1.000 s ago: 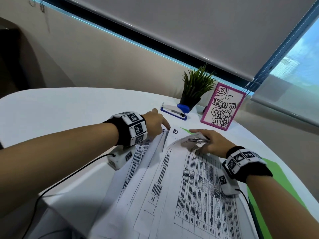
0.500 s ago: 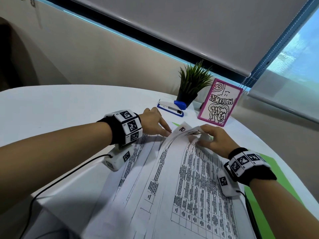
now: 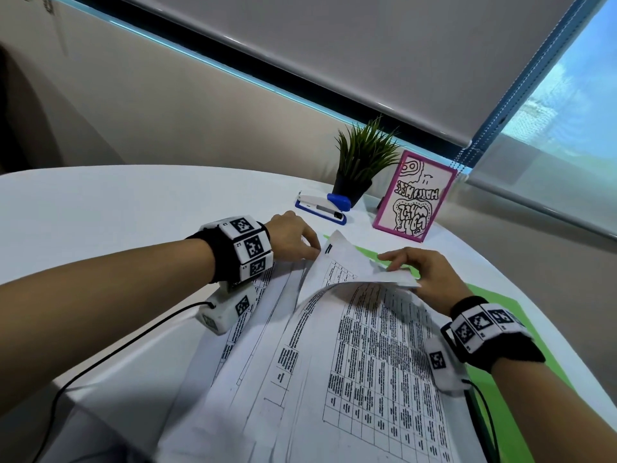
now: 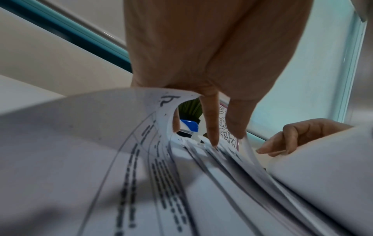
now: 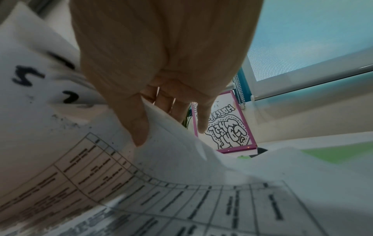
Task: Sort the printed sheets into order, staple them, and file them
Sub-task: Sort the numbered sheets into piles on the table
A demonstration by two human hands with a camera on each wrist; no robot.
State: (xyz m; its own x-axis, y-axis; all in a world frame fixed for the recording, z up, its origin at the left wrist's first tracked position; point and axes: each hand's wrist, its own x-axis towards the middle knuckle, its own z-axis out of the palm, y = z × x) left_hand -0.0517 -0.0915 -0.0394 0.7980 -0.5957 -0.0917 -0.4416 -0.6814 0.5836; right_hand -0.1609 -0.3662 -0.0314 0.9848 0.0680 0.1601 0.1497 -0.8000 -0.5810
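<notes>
- My right hand (image 3: pixel 422 274) pinches the far corner of the top sheet (image 3: pixel 354 267), thumb over, fingers under, and that corner is bent up off the printed sheets (image 3: pixel 350 362).
- My left hand (image 3: pixel 292 240) presses straight fingertips (image 4: pixel 213 127) on the far edge of the fanned sheets beside it.
- I see the stack spread across the near part of the white table (image 3: pixel 117 208), partly over a green folder (image 3: pixel 494 295) at the right.
- The stapler (image 3: pixel 322 207) lies past my left hand, clear of the paper; plant (image 3: pixel 362 162) and pink-framed card (image 3: pixel 415 197) stand behind.
- Bare table opens to my left.
</notes>
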